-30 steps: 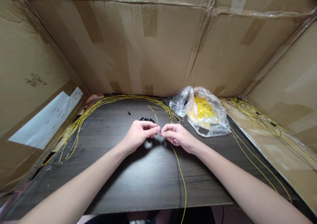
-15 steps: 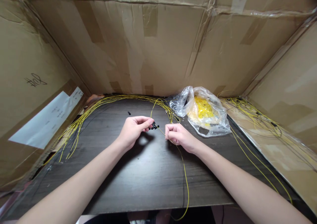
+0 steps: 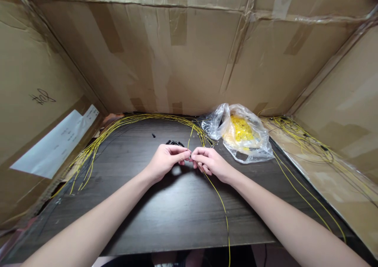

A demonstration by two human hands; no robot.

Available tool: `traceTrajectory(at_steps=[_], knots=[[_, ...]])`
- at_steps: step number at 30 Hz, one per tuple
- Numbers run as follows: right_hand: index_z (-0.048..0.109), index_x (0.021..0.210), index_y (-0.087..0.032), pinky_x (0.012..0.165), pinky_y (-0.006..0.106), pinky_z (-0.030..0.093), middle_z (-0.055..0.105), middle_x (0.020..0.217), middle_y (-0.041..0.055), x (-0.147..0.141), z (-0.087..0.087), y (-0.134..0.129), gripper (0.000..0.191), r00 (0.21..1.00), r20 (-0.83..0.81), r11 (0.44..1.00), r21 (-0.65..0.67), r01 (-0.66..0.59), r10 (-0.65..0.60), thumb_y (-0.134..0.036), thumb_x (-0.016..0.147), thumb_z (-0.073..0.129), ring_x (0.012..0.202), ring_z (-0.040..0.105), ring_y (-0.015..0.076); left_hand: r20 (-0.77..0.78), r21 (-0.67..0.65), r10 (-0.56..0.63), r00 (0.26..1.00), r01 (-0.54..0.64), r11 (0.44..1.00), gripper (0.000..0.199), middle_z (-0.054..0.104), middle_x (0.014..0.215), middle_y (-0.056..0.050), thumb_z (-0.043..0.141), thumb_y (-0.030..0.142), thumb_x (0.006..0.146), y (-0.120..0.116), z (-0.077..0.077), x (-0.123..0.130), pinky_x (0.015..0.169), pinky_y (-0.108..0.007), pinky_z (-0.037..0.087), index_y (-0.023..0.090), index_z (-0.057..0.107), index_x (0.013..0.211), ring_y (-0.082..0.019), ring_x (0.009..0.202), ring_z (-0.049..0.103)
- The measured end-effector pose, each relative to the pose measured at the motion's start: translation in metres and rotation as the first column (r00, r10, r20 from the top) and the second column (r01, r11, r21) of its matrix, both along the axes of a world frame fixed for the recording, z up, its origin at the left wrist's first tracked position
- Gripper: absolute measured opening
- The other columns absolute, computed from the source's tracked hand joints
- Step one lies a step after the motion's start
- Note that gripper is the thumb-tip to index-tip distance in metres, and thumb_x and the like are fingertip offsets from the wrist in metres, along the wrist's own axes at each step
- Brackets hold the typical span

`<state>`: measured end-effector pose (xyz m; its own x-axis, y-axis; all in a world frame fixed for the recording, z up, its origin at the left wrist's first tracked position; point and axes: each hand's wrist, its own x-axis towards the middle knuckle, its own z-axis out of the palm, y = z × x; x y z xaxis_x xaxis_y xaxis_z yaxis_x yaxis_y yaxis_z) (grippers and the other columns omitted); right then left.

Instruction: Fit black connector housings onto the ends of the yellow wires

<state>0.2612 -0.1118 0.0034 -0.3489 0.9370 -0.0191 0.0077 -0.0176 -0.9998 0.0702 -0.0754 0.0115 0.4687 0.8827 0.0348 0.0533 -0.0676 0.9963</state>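
- While your left hand (image 3: 167, 161) meets your right hand (image 3: 211, 163) fingertip to fingertip, the left curls nearly shut, its hold too small to see.
- Your right seems to pinch a yellow wire (image 3: 217, 196).

Bare forearms on both sides, the left forearm (image 3: 91, 219) sweeping in from the near left corner, the right forearm (image 3: 283, 216) from the near right! Long, slim, smooth, tapering neatly into rounded wrists. Then the hands, left hand (image 3: 165, 162) and right hand (image 3: 211, 164), both bare, narrow across the back, with slender fingers. Down past the near desk edge, dark fabric (image 3: 242, 257), perhaps clothing, too dim to tell.
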Motion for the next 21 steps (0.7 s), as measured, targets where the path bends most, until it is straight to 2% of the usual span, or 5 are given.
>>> traceTrajectory(at_steps=[2, 5, 10, 17, 21], knots=[[0.057, 0.076, -0.015, 0.037, 0.018, 0.023, 0.06, 0.065, -0.0008, 0.0, 0.0, 0.0, 0.025, 1.0, -0.008, 1.0, -0.004, 0.009, -0.009, -0.038, 0.082, 0.062, 0.04, 0.04, 0.0038, -0.017, -0.007, -0.023, 1.0, 0.023, 1.0, 0.026, 0.071, 0.077, -0.008, 0.076, 0.037, 0.075, -0.002, 0.0, 0.001, 0.062, -0.026, 0.046, 0.013, 0.077, 0.085, -0.012, 0.062, 0.055], [0.058, 0.075, -0.015, 0.038, 0.018, 0.023, 0.059, 0.063, -0.0017, 0.0, 0.001, 0.0, 0.026, 1.0, 0.004, 1.0, -0.004, 0.015, -0.015, -0.039, 0.081, 0.064, 0.039, 0.039, 0.0031, -0.016, -0.011, 0.008, 1.0, -0.008, 1.0, 0.026, 0.071, 0.076, -0.007, 0.077, 0.036, 0.074, -0.002, 0.0, 0.002, 0.061, -0.025, 0.046, 0.013, 0.076, 0.084, -0.011, 0.061, 0.055], [0.056, 0.073, -0.015, 0.038, 0.018, 0.023, 0.056, 0.057, -0.0032, 0.001, 0.003, 0.001, 0.022, 1.0, -0.002, 0.999, -0.033, 0.019, -0.019, -0.035, 0.079, 0.063, 0.037, 0.038, 0.0036, 0.018, -0.004, 0.134, 0.991, -0.134, 0.991, 0.027, 0.07, 0.074, -0.006, 0.078, 0.036, 0.072, 0.003, 0.002, 0.0, 0.061, -0.025, 0.047, 0.012, 0.075, 0.085, -0.011, 0.06, 0.055], [0.052, 0.064, -0.017, 0.037, 0.016, 0.024, 0.051, 0.052, -0.0037, 0.002, -0.001, 0.002, 0.014, 0.997, -0.001, 0.996, -0.057, 0.075, -0.076, -0.024, 0.074, 0.057, 0.041, 0.043, 0.0061, 0.174, -0.007, 0.29, 0.941, -0.294, 0.956, 0.031, 0.072, 0.082, -0.008, 0.083, 0.035, 0.067, 0.013, 0.004, -0.006, 0.065, -0.027, 0.05, 0.012, 0.076, 0.086, -0.013, 0.067, 0.06], [0.056, 0.07, -0.016, 0.037, 0.017, 0.026, 0.056, 0.057, -0.0021, 0.005, -0.001, 0.003, 0.014, 0.999, -0.024, 0.998, -0.053, 0.043, -0.044, -0.026, 0.077, 0.059, 0.04, 0.04, 0.0046, 0.172, 0.027, 0.276, 0.946, -0.284, 0.958, 0.029, 0.071, 0.08, -0.008, 0.082, 0.034, 0.069, 0.013, 0.006, -0.007, 0.064, -0.027, 0.049, 0.012, 0.076, 0.087, -0.013, 0.067, 0.06]])
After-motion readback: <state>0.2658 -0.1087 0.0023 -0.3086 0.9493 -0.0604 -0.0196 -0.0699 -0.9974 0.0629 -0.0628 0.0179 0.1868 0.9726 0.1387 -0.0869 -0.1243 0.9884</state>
